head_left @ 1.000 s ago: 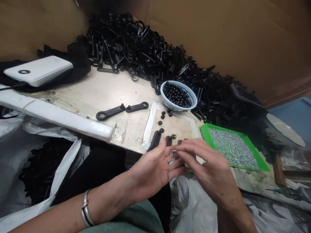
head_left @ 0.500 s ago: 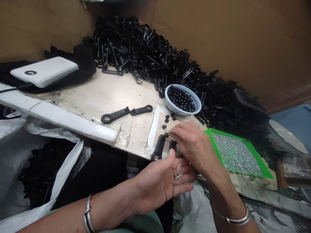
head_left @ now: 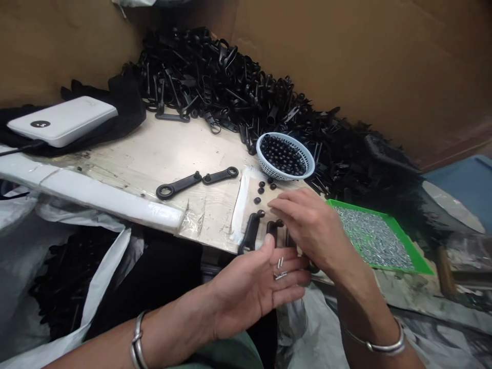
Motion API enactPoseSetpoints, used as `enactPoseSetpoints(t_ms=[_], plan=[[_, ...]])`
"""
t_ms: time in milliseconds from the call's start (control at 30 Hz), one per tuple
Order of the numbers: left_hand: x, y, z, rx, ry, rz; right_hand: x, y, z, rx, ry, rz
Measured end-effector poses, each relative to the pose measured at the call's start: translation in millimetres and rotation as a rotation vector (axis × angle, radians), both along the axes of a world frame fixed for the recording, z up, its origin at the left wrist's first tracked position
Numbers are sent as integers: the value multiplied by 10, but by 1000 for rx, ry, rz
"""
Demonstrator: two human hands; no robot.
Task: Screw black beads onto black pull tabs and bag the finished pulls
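My left hand [head_left: 255,287] lies palm up with its fingers stretched out. Several small metal pins [head_left: 280,275] rest loose on those fingers. My right hand [head_left: 317,233] hovers just above and beyond it, fingers bent and pressed together; whether anything is between the fingertips is hidden. Below the right hand, at the table edge, stand a black plastic lever [head_left: 251,231] with a ring end, a second black lever [head_left: 273,226], and part of a third. The left hand covers their near ends. Several small black knobs [head_left: 261,190] lie just beyond the fingertips.
A pale blue basket [head_left: 262,163] holds black knobs. At right, a green tray [head_left: 417,251] contains metal pins. Two black levers [head_left: 179,185] lie left on the table. Behind rises a heap of black plastic parts [head_left: 230,82]. A white power bank [head_left: 63,119] rests on black cloth.
My right hand has shifted slightly away from the first lever, uncovering the top of the second and part of a third. My left hand still carries the pins. The view has shifted slightly.
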State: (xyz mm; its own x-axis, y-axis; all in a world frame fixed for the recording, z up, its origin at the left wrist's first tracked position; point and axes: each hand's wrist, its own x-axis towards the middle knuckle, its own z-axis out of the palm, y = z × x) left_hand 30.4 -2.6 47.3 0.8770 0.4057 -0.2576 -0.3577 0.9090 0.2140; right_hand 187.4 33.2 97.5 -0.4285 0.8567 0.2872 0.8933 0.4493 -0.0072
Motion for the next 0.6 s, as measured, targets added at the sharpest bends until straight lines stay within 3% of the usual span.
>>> enactPoseSetpoints(t_ms=[133,300,433,600], plan=[[-39,5,23,-64,36,54,331,-285,28,160,220,-120],[122,74,179,-31,127,17,830,-962,-85,362,395,-506],[567,200,426,111,167,-27,1123,-1447,-210,443,424,-722],[1369,400,713,359,169,-96,1358,-1801,-303,554,441,-868]])
